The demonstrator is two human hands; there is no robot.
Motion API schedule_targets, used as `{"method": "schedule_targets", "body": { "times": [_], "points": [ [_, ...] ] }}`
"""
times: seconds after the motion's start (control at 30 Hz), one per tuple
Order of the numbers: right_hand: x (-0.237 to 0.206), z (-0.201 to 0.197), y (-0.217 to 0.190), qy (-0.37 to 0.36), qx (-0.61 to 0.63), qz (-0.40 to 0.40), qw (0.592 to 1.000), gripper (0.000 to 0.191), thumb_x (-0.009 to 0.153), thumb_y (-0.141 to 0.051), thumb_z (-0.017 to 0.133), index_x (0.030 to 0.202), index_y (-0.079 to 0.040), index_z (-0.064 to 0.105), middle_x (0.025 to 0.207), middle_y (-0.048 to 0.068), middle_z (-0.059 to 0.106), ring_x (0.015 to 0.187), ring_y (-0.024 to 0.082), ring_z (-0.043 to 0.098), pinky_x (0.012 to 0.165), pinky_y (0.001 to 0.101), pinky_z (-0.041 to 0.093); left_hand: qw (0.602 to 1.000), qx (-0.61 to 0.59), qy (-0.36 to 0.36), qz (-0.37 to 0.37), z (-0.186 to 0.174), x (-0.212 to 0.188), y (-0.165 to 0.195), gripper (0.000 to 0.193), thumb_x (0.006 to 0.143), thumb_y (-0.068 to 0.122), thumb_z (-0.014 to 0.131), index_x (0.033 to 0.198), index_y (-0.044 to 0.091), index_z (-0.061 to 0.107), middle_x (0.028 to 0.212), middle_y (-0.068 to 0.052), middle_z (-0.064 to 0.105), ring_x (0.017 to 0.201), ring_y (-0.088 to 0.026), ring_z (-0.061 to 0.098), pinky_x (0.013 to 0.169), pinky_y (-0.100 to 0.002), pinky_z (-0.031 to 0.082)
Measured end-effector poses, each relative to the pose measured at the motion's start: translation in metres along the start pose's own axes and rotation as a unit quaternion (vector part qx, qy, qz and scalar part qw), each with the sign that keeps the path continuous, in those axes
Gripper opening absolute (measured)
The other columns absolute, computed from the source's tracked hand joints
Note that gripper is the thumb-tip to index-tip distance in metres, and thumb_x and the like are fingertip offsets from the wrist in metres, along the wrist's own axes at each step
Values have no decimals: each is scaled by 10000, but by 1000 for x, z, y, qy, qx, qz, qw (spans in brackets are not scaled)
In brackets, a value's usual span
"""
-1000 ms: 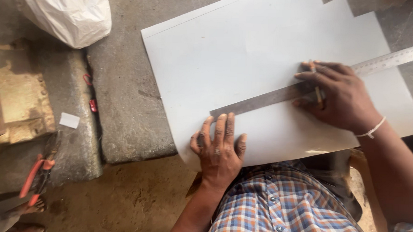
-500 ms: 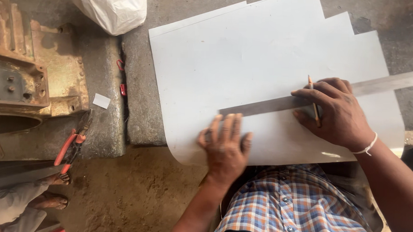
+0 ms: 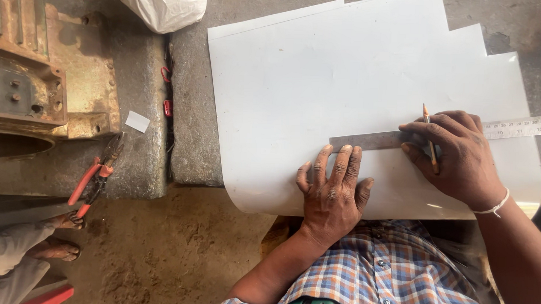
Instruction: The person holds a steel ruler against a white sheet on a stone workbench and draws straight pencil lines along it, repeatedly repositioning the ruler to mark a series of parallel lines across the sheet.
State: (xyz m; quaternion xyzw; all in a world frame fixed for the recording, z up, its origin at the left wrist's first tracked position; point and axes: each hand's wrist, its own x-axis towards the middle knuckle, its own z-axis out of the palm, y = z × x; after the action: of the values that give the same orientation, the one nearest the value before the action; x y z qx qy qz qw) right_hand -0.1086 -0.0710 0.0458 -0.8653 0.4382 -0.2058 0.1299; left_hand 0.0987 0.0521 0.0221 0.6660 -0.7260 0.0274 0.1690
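- The white sheet (image 3: 345, 82) lies flat on the stone slab (image 3: 188, 107), its near edge curling over the slab's front toward the person in the checked shirt (image 3: 386, 276).
- A steel ruler (image 3: 373, 139) runs left to right across the near part of the sheet; its right end reaches past the sheet's edge.
- The left hand (image 3: 335, 196) lies palm down on the sheet, fingers spread a little, the fingertips (image 3: 345, 151) pressing on the ruler's left end. It grips nothing; it only pins.
- The right hand (image 3: 459, 155) is closed around a pencil (image 3: 428, 130), thumb and forefingers pinched on its shaft, the hand's heel resting on the ruler and sheet. The pencil's far end pokes up beyond the knuckles; I cannot tell where the tip meets the sheet.
- To do this well, I would say: keep even pressure on the ruler so it cannot pivot, hold the pencil tight against the ruler's edge, and draw in one steady stroke.
- Off to the left, red-handled pliers (image 3: 96, 176) lie by a rusty machine base (image 3: 39, 78), and a white bag (image 3: 162, 4) sits at the far edge.
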Motion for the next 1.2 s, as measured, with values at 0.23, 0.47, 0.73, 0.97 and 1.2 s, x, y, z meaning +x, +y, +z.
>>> {"method": "schedule_targets", "body": {
  "times": [0.23,0.47,0.73,0.97,1.2],
  "points": [
    [2,4,-1,10,10,1,1000,341,862,-257,813,1178,-152,739,1114,45,736,1155,264,635,1066,434,478,1000,2,0,3,6,0,-5,579,1094,499,429,1486,96,568,1517,-77,481,1444,-322,372,1136,-592,249],
    [1,6,-1,14,4,4,1000,341,854,-261,822,1167,-153,740,1118,48,739,1160,270,641,1057,435,486,1000,-1,-7,-2,8,-1,-6,591,1102,503,411,1500,93,557,1513,-81,482,1449,-323,372,1141,-591,248],
    [1,7,1,16,6,7,1000,346,868,-278,819,1180,-151,741,1109,59,738,1156,273,644,1053,442,499,1000,0,-13,-3,10,0,-5,600,1094,507,411,1501,89,550,1516,-88,477,1452,-330,365,1143,-601,238],
    [4,4,-2,63,29,-16,997,291,905,-146,710,1182,-62,733,1130,188,714,1071,310,635,910,407,549,1000,-6,-12,-4,10,0,-5,600,1102,513,392,1500,94,555,1519,-78,474,1455,-323,363,1148,-597,242],
    [12,-16,1,32,416,109,902,232,1031,-186,672,1196,-27,705,1044,80,758,978,151,730,862,271,611,1000,-3,3,-10,11,2,1,597,1114,511,334,1483,109,575,1496,-63,506,1438,-308,389,1147,-587,243]
  ]
}}
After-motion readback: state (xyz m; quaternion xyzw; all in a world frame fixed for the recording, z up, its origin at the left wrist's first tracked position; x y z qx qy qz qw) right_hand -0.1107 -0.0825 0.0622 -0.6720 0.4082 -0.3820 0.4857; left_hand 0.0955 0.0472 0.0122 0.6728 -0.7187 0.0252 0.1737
